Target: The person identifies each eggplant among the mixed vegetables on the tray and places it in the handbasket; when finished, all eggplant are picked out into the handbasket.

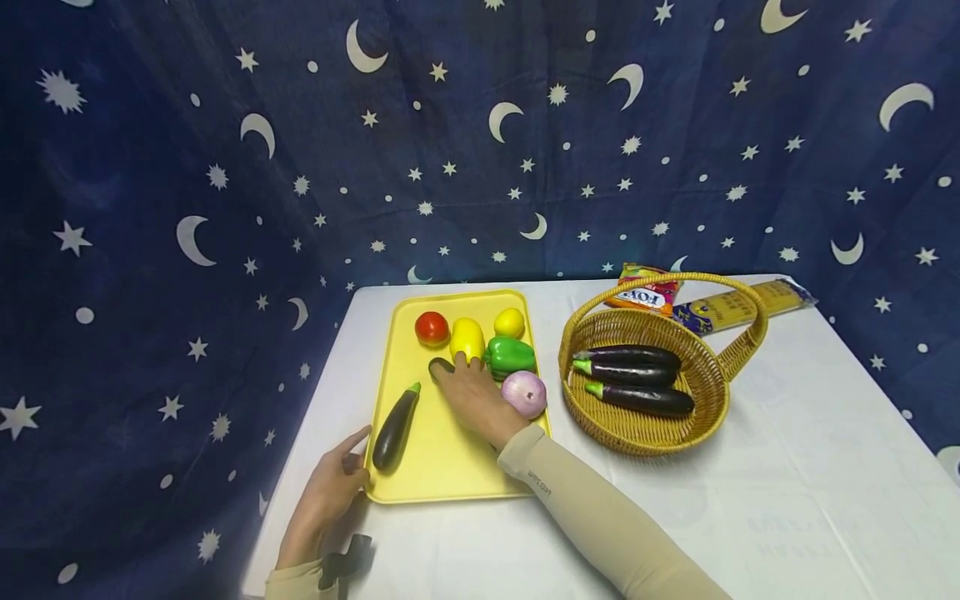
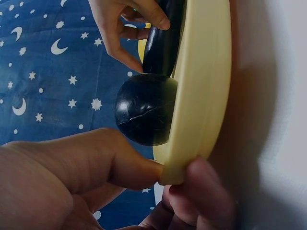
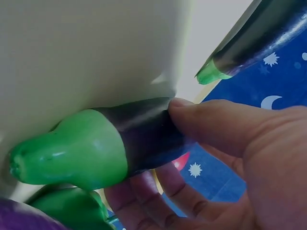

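My left hand (image 1: 330, 485) pinches the near-left rim of a yellow tray (image 1: 450, 467) between thumb and fingers. Just inside that rim lies a dark eggplant (image 1: 396, 429), its green stem end pointing away. Over the middle of the tray, my right hand (image 1: 476, 396) grips a second eggplant (image 3: 148, 134), with the thumb on one side and the fingers on the other. That eggplant's green cap shows in the right wrist view; from the head it is mostly covered by the hand. A green bell pepper (image 1: 512, 355), a purple onion (image 1: 524, 394) and a yellow pepper-like vegetable (image 1: 467, 337) lie around the right hand.
A tomato (image 1: 432, 329) and a lemon (image 1: 510, 322) sit toward the tray's far end. Right of it stands a wicker basket (image 1: 651, 446) with a tall handle, holding several eggplants. Behind the basket lie a FOX's snack bag (image 1: 643, 293) and a long yellow packet (image 1: 738, 307).
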Available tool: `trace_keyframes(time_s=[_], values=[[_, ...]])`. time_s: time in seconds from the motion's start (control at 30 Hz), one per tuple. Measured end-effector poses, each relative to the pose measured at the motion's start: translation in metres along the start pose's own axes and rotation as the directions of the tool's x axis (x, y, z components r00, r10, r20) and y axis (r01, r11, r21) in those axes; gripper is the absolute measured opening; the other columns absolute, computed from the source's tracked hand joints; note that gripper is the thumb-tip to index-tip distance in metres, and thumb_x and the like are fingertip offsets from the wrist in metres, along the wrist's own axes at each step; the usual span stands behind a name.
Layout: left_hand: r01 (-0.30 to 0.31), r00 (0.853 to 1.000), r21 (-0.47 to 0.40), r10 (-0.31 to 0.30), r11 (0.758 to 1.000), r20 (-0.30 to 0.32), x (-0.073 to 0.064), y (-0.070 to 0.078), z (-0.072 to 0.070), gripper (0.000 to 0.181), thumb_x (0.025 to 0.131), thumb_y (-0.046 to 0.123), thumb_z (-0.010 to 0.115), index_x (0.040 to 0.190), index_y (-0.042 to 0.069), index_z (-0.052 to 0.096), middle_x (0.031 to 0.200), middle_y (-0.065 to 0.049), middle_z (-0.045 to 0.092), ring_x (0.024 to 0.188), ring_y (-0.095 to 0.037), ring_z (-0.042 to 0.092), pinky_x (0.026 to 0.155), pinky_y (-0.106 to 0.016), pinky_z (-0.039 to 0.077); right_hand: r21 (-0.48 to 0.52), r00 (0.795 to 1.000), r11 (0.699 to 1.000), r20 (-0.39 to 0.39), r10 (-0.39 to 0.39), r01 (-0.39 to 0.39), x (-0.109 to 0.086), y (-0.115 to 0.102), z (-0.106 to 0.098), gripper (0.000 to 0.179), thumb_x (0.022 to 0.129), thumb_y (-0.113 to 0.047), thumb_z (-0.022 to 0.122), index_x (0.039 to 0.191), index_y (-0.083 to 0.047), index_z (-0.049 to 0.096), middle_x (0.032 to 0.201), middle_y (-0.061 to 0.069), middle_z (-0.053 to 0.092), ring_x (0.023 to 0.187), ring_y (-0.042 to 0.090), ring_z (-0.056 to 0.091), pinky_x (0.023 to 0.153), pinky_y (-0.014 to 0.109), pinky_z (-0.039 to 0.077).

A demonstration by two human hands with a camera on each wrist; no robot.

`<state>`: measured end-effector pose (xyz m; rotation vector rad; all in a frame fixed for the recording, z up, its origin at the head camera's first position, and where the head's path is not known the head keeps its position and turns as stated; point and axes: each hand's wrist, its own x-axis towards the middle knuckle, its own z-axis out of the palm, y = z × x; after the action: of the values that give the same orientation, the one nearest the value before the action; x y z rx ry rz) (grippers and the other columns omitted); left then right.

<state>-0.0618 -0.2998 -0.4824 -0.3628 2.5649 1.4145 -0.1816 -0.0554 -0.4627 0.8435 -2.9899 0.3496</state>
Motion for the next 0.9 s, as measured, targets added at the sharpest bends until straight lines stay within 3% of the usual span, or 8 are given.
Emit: trace_keyframes(time_s=[0.33,0.47,0.67,0.8,0.9], values=[[-0.007,1.000,0.016,0.007,1.000,0.000,-0.002,0.000,0.000,0.085,0.079,-0.009,0.061,0.160,0.009,0.048,0.106,-0.016,0.069,0.080,-0.020,0.061,0.060,-0.026,0.051,0.112,1.000,0.994,0.017,-0.019,0.017,-0.006,0.004,-0.001,0.046,0.104,0.002,0.051,0.144,-0.022,0.050,0.119,0.018,0.050,0.097,0.031,0.053,0.066,0.030,0.048],[-0.011,1.000,0.033,0.011,0.999,-0.001,-0.001,0.002,-0.002,0.085,0.078,-0.009,0.062,0.160,0.008,0.048,0.107,-0.018,0.069,0.083,-0.019,0.061,0.061,-0.026,0.051,0.142,0.999,0.990,0.027,-0.021,0.017,-0.008,0.004,-0.005,0.046,0.105,0.002,0.049,0.145,-0.021,0.051,0.121,0.019,0.051,0.100,0.033,0.055,0.069,0.034,0.052],[-0.010,1.000,0.054,0.009,0.998,0.008,-0.001,0.006,-0.004,0.085,0.078,-0.009,0.063,0.160,0.008,0.047,0.111,-0.021,0.070,0.087,-0.021,0.065,0.066,-0.027,0.054,0.169,0.998,0.986,0.063,-0.013,0.002,-0.012,0.004,-0.011,0.058,0.098,0.007,0.057,0.147,-0.023,0.050,0.130,0.020,0.053,0.109,0.037,0.057,0.077,0.039,0.059],[-0.015,1.000,0.073,0.014,0.997,0.008,-0.001,0.007,-0.006,0.084,0.079,-0.008,0.063,0.160,0.008,0.048,0.110,-0.021,0.070,0.087,-0.021,0.066,0.067,-0.027,0.054,0.207,0.996,0.978,0.088,-0.013,-0.006,-0.018,0.005,-0.019,0.065,0.098,0.002,0.061,0.153,-0.029,0.045,0.134,0.018,0.051,0.115,0.034,0.056,0.084,0.039,0.059],[-0.020,1.000,0.079,0.019,0.997,0.016,-0.001,0.009,-0.007,0.084,0.079,-0.007,0.064,0.160,0.007,0.047,0.110,-0.022,0.070,0.088,-0.021,0.067,0.067,-0.028,0.055,0.236,0.995,0.972,0.092,-0.036,0.013,-0.026,0.007,-0.030,0.067,0.099,-0.003,0.064,0.157,-0.031,0.043,0.130,0.016,0.050,0.112,0.030,0.054,0.081,0.035,0.057]])
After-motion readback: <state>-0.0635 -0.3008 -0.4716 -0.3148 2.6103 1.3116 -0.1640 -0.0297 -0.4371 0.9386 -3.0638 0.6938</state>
